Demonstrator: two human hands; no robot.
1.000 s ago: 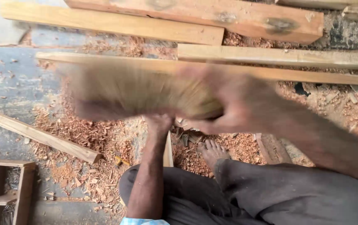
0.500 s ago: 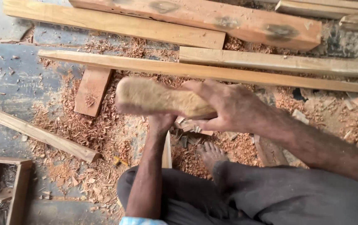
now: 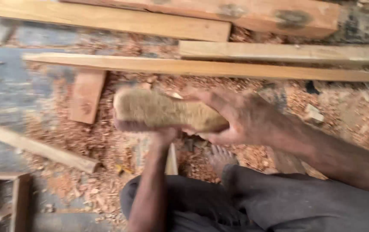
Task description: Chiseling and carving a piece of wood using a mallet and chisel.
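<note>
The concrete floor (image 3: 4, 90) under you is strewn with reddish wood shavings (image 3: 107, 141). Long planks (image 3: 201, 66) lie across its far side, a short board (image 3: 86, 95) at left, and a wooden frame (image 3: 4, 202) sits at the near left corner. Your bare foot (image 3: 219, 158) rests in the shavings. Mid-scene you hold a rounded wooden block (image 3: 163, 109): your right hand (image 3: 240, 118) has its fingers wrapped over its right end, and your left hand (image 3: 161, 134) grips it from below.

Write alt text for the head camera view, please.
Seen from above, a right hand grips a rounded wooden block while the left hand reaches beneath it, above a floor of wood shavings, long planks and a bare foot.
</note>
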